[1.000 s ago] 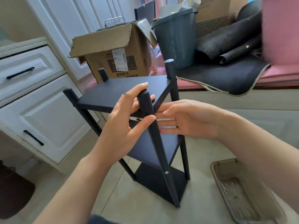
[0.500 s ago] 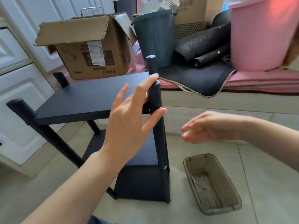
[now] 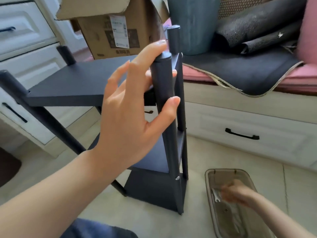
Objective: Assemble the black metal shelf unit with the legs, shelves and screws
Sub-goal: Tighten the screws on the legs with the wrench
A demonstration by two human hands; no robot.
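Observation:
The black metal shelf unit (image 3: 73, 83) stands on the tiled floor with its three shelves fitted between black legs. My left hand (image 3: 130, 107) holds the near front leg (image 3: 163, 86) close to its top, thumb on one side and fingers curled round the other. A silver screw (image 3: 177, 178) shows low on that leg. My right hand (image 3: 235, 193) is blurred and reaches down into a grey plastic tray (image 3: 240, 173) on the floor at lower right. A small metal wrench (image 3: 215, 195) lies in the tray beside the fingers. Whether the right hand holds anything is unclear.
A cardboard box (image 3: 111, 26), a dark bin (image 3: 193, 21), rolled black mats (image 3: 257, 28) and a pink tub (image 3: 308, 28) crowd the window seat behind. White drawers with black handles (image 3: 241, 134) lie left and right. Bare floor tiles surround the unit.
My right hand dropped from beside the leg down into the grey tray. The left hand kept its hold on the front leg. The view came closer and lower.

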